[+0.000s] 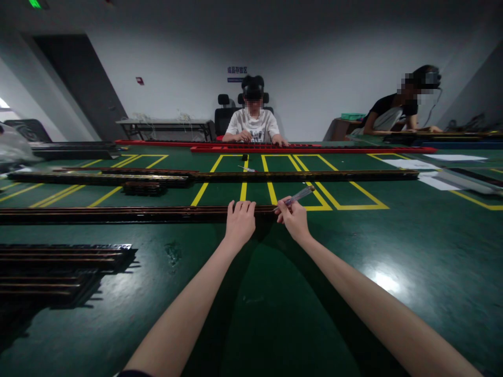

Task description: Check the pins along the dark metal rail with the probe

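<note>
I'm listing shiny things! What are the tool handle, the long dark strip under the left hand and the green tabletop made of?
Tool handle: probably clear plastic, smooth; it looks see-through. Long dark strip: metal or hard plastic, can't tell which; glossy, with thin coppery lines. Green tabletop: maybe rubbery mat or painted board; smooth, with blurry glare.

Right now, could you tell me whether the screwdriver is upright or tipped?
Tipped: the screwdriver slants through the right hand, clear handle up and rightward.
</note>
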Demonstrator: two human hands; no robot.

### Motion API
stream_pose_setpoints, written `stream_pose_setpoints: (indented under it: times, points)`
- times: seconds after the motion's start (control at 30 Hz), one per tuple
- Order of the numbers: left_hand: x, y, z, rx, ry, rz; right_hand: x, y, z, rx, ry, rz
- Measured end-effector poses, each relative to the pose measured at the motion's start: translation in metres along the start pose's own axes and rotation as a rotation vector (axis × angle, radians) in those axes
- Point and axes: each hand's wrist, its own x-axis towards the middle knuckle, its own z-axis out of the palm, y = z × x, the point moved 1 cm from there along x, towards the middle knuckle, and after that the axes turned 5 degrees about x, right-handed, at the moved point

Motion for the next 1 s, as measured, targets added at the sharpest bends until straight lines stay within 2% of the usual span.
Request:
stream_pose_setpoints:
  times: [0.2,0.4,0.7,1.0]
  points:
    - [-0.0001,0.0002,-0.0003,0.004,0.013,0.002,-0.0002,0.0011,-0.0001,0.001,0.003,-0.005]
    - [0.0001,0.0003,-0.0006,0.006,0.004,0.000,0.0002,0.0039,-0.0021,0.017,0.070,-0.009]
    - [0.0003,0.0005,-0.0008,-0.004,-0.003,-0.005,0.0000,0.0023,-0.0018,0.037,0.044,0.013]
    - [-0.0005,-0.0011,0.0004,-0.015,-0.001,0.010,-0.0004,0.0033,-0.0038,0.094,0.126,0.032]
